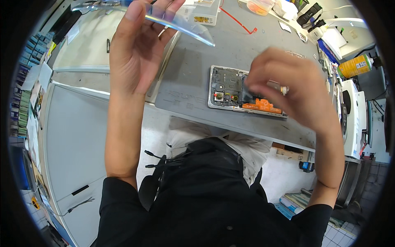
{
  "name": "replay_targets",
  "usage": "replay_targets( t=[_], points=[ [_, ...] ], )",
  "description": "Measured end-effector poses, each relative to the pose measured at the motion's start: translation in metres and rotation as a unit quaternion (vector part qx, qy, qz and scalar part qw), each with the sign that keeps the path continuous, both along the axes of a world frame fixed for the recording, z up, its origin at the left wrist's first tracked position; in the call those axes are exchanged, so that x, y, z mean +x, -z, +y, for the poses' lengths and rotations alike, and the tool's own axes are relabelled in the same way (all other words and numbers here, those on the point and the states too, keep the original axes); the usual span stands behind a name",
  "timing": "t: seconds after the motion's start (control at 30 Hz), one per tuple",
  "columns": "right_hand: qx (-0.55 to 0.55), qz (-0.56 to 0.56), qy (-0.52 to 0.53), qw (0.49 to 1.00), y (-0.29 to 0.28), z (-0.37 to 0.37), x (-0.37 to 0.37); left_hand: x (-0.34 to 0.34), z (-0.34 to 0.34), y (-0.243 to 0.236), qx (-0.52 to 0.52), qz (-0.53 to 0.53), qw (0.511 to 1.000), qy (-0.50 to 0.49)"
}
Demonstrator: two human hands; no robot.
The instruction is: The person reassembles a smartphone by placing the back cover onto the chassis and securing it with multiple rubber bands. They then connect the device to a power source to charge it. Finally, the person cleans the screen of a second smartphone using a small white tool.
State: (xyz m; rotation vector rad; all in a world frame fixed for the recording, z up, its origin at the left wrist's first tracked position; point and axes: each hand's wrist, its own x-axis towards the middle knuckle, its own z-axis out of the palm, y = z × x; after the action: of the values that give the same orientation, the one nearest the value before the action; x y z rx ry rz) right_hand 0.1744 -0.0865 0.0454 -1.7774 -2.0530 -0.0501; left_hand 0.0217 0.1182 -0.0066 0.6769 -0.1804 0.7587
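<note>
My left hand (142,47) is raised at the upper left, its thumb and fingers closed on a thin, glossy, bluish see-through sheet (185,29). The sheet runs past the picture's upper rim, so its whole shape is hidden. On the grey mat (185,78) lies an opened phone (228,84), its inner parts facing up. Camera modules show at its left end, and an orange part (262,105) lies along its near side. Over the phone's right part hovers my right hand (284,82), smeared by motion with its fingers bent. Whether it holds anything is unclear.
A red strip (240,20) lies on the mat's far part. At the back right are a black flashlight (309,14) and an orange-yellow spray can (356,66). A white device (352,119) stands along the right side. A grey cabinet (74,136) borders the left.
</note>
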Motion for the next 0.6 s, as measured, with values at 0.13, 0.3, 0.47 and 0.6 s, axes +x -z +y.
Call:
replay_targets(
  t=[0.13, 0.3, 0.47, 0.6],
  points=[
    [-0.039, 0.002, 0.011, 0.999, 0.018, -0.006, -0.009, 0.0, 0.003, 0.012, 0.11, 0.081, 0.984, -0.115],
    [-0.017, -0.079, 0.056, 0.995, 0.022, -0.003, -0.028, -0.001, 0.011, 0.025, 0.22, 0.121, 0.944, -0.211],
    [0.0, -0.165, 0.089, 0.982, 0.03, 0.001, -0.039, -0.003, 0.007, 0.026, 0.231, 0.134, 0.937, -0.224],
    [-0.013, -0.19, 0.1, 0.977, 0.029, 0.002, -0.045, -0.003, 0.006, 0.027, 0.23, 0.135, 0.937, -0.225]
  ],
)
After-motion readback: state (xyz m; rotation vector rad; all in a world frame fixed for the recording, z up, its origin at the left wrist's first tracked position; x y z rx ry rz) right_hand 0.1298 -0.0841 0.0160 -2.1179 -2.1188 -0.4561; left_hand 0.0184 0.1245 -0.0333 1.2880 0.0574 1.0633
